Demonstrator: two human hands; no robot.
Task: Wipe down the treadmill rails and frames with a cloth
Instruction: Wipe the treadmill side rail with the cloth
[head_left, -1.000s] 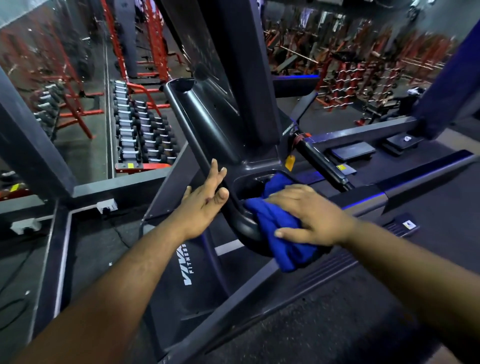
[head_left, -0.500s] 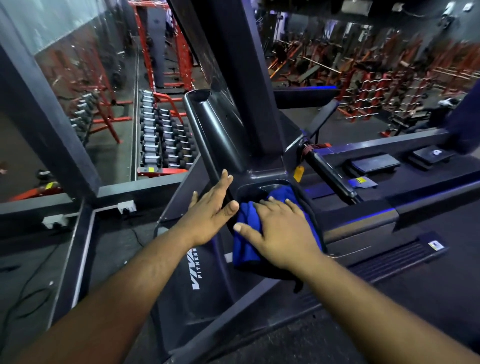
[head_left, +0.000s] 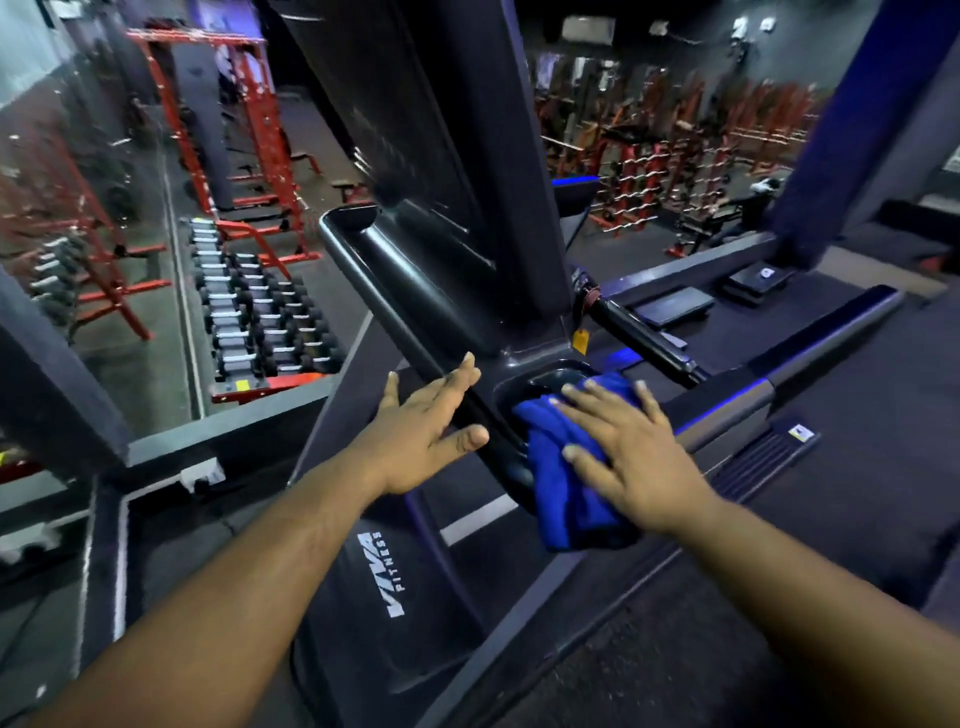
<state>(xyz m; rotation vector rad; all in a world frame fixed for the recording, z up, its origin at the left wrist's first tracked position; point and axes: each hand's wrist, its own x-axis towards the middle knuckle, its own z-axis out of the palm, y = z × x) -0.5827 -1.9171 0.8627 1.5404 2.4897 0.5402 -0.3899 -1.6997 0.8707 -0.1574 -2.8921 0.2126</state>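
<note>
Head view: your right hand (head_left: 631, 457) presses blue cloth (head_left: 563, 483) flat, fingers spread; left hand (head_left: 426, 431) open, empty. Cloth soft, bunches easily; pin centre.

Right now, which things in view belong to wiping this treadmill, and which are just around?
Part of the job:
blue cloth
right hand, flat on the cloth
left hand, open against the frame
treadmill frame
side rail

Just around:
dumbbell rack
red racks
yellow tag
</note>
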